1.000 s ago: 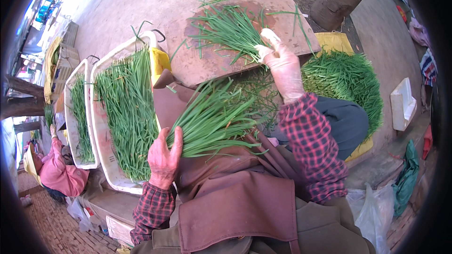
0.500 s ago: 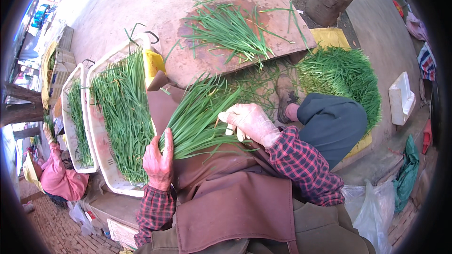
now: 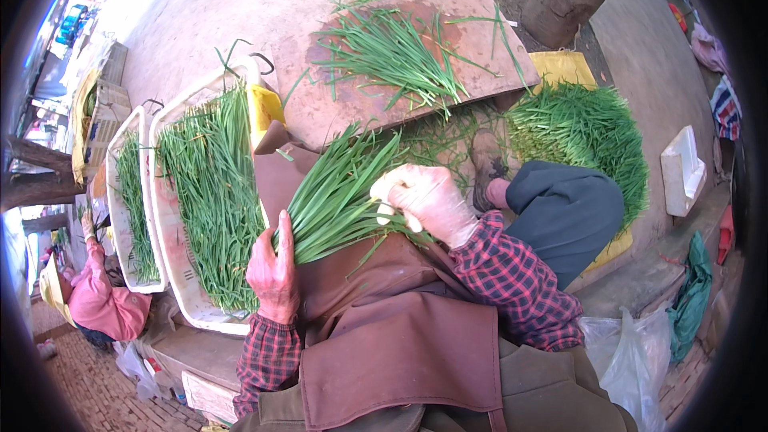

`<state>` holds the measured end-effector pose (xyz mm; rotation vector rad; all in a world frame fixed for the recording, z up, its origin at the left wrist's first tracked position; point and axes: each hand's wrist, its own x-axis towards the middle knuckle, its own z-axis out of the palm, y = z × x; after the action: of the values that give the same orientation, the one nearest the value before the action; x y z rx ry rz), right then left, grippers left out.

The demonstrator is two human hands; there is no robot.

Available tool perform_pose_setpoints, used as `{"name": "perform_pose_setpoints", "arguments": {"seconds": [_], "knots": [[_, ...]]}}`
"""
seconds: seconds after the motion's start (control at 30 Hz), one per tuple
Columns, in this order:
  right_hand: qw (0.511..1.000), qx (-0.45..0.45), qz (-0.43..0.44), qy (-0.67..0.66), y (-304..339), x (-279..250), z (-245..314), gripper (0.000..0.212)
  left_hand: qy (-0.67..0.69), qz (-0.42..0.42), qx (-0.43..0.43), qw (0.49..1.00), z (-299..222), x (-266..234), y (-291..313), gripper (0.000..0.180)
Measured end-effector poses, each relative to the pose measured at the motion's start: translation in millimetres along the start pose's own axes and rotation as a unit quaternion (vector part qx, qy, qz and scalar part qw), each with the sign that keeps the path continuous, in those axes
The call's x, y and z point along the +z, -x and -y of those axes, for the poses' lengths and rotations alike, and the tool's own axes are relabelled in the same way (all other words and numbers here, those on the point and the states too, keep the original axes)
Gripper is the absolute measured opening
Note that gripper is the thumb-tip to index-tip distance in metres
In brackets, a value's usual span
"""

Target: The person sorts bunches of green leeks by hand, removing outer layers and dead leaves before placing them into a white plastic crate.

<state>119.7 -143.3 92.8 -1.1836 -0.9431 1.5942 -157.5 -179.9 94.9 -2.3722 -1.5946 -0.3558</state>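
A bunch of green Chinese chives (image 3: 340,196) lies fanned across the brown apron (image 3: 400,352) on my lap. My left hand (image 3: 274,272) grips it at its left end, thumb and forefinger pointing up along the leaves. My right hand (image 3: 424,198), with whitish coverings on its fingertips, is curled in a pinch at the bunch's right side. What its fingers hold, if anything, cannot be made out. To the left stands a white crate (image 3: 180,304) packed with chives. More loose chives (image 3: 392,56) lie on a board (image 3: 496,52) ahead.
A narrower white crate (image 3: 160,280) with chives stands further left, near a person in pink (image 3: 108,304). Right of my knee is a big chive pile (image 3: 592,136) on yellow sacking. Beyond are a tree trunk (image 3: 572,0), a foam box (image 3: 680,172) and plastic bags (image 3: 636,360).
My left hand has shifted slightly right and down, and its forefinger and thumb stand more upright. The leaves between my hands have shifted a little; my right hand stays beside them, still curled.
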Motion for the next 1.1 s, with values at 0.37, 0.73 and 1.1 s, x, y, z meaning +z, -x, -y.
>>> {"name": "perform_pose_setpoints", "arguments": {"seconds": [0.37, 0.73, 1.1], "knots": [[0.998, -0.046, -0.037, 0.003, 0, -24, 17, 0.015, -0.037, -0.006, 0.022, 0.999, -4, 1, -8, 0.060], [0.951, -0.201, 0.025, 0.232, -3, -45, 23, 0.024, -0.047, -0.029, 0.079, 0.995, -3, -4, -14, 0.057], [0.982, -0.154, 0.047, 0.098, 0, -4, -6, 0.013, -0.030, -0.025, 0.068, 0.997, -8, -6, -12, 0.055]]}}
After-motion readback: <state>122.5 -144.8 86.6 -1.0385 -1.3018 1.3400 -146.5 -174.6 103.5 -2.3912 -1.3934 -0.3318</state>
